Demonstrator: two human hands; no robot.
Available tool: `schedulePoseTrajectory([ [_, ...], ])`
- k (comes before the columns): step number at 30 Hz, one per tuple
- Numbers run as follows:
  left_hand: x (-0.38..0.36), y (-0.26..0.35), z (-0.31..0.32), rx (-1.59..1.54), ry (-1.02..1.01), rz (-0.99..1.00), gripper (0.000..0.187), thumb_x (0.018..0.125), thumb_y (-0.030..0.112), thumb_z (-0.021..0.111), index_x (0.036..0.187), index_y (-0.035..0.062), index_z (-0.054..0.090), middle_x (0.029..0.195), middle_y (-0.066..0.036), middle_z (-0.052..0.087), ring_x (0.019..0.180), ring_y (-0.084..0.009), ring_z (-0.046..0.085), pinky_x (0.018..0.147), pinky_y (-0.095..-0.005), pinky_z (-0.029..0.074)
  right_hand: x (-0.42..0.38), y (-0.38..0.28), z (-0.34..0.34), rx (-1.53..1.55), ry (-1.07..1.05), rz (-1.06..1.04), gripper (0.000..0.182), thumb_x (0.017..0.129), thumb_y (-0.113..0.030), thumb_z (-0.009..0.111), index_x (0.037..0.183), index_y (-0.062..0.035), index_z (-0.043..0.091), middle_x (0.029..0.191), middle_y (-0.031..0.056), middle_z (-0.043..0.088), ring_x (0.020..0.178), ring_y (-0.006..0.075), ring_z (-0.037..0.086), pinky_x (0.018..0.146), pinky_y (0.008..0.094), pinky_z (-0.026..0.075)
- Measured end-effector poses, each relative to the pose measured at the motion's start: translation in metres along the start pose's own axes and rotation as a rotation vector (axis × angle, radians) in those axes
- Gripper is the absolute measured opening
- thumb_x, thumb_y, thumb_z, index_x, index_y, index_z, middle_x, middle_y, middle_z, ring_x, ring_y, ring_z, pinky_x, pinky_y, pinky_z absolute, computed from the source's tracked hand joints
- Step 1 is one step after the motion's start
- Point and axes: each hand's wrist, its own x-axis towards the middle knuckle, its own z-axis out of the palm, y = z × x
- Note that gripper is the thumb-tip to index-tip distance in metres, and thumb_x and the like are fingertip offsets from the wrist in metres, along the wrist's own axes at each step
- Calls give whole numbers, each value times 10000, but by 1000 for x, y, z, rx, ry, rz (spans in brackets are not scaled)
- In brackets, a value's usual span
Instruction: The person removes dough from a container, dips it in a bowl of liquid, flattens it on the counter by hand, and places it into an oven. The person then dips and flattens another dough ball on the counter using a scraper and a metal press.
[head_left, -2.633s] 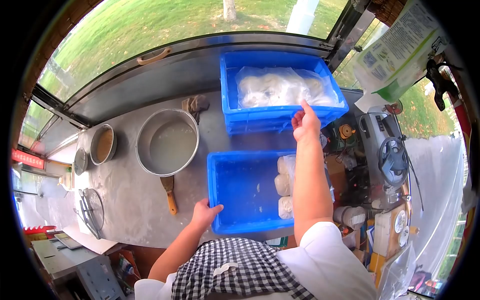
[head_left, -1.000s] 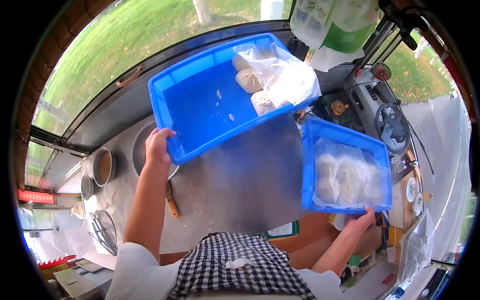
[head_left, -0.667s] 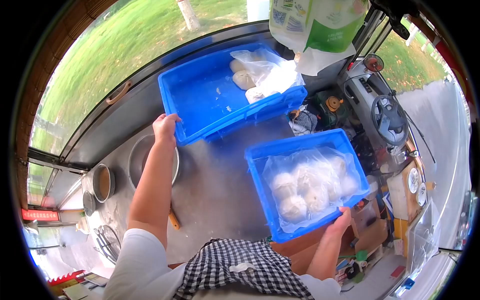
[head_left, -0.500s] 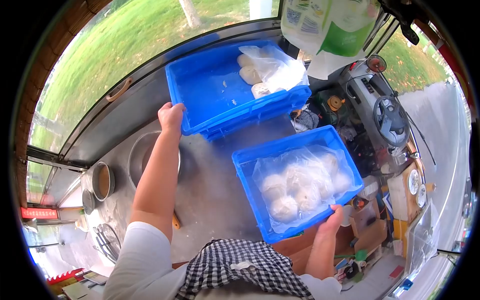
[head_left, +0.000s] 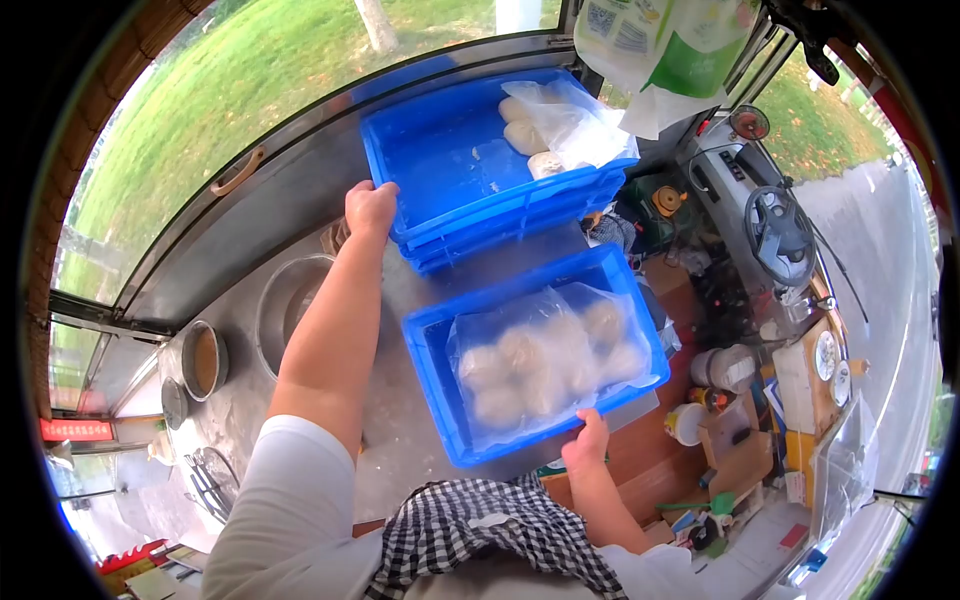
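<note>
My left hand [head_left: 371, 208] is closed on the left end of the far blue plastic crate [head_left: 430, 190], which sits stacked on another blue crate. Pale dough balls [head_left: 525, 135] lie at its right end, partly under clear plastic film [head_left: 590, 130]. With my right hand [head_left: 587, 440] I grip the front rim of the nearer blue crate [head_left: 535, 437], thumb over the edge and other fingers hidden below. Several round dough balls [head_left: 545, 355] fill this crate under a plastic sheet. It lies level over the steel counter [head_left: 405, 420], just in front of the stack.
A large metal basin [head_left: 268, 318] is behind my left forearm. A pot [head_left: 205, 360] stands farther left. Windows line the far side. At right are a steering wheel [head_left: 780, 238], a white bucket [head_left: 685, 424] and cardboard boxes. A plastic bag [head_left: 665, 45] hangs overhead.
The nearer crate has moved left with my right hand, farther over the counter. The far crate and my left hand have shifted slightly right and away.
</note>
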Motion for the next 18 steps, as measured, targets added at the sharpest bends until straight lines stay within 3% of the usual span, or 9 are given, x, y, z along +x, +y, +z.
schedulePoseTrajectory([
  [1,-4,9,-2,113,19,48,250,818,178,742,893,-60,736,771,-154,720,720,-248,689,707,-390,540,-15,-9,10,-84,-30,-9,265,847,-76,685,1102,-34,627,1029,47,617,993,206,605,910,363,500],
  [3,-10,12,-3,43,-21,37,341,860,266,751,920,-69,728,816,-188,731,774,-282,712,747,-410,549,-48,-28,25,-252,-85,-22,252,911,-107,717,1134,-33,626,978,32,613,938,178,598,882,317,492],
  [4,-8,8,-2,25,-11,30,356,866,280,756,930,-69,729,825,-188,734,781,-280,713,752,-412,550,-47,-32,15,-475,-81,-109,189,985,-181,720,1062,-44,616,915,13,589,849,135,565,817,291,481],
  [7,-4,7,3,38,5,26,420,889,332,755,971,-78,722,889,-224,744,854,-337,730,818,-435,555,-40,-53,2,-454,26,-200,199,999,-198,722,1039,-48,598,892,6,575,797,111,535,757,275,468],
  [10,3,2,5,111,29,65,440,902,356,733,991,-74,716,963,-266,744,965,-420,722,889,-467,541,-21,-97,18,-475,69,-526,207,1015,-195,715,1021,-54,564,880,4,552,781,102,515,732,257,454],
  [11,1,3,4,123,40,72,443,901,350,742,994,-82,714,939,-258,739,930,-396,721,862,-458,541,-12,-110,26,-506,68,-642,208,1016,-192,715,1020,-55,558,881,5,549,784,102,514,732,255,453],
  [13,2,2,6,146,55,91,450,900,337,762,1001,-98,710,892,-243,730,860,-347,718,808,-442,539,-10,-146,78,-523,-106,-874,200,1021,-189,710,1023,-56,560,905,3,558,792,102,513,742,263,458],
  [17,4,-3,6,160,37,98,459,907,387,713,999,-63,706,1016,-287,738,1014,-442,708,920,-483,537,4,-200,215,-691,-306,-1258,186,1037,-189,694,1107,-31,627,985,25,627,883,114,566,808,281,491],
  [18,4,-3,4,154,26,83,464,906,390,713,1002,-64,707,1020,-288,738,1017,-444,708,923,-485,536,14,-206,248,-674,-363,-1279,210,1020,-189,713,1132,-28,637,1010,50,651,909,148,600,825,305,506],
])
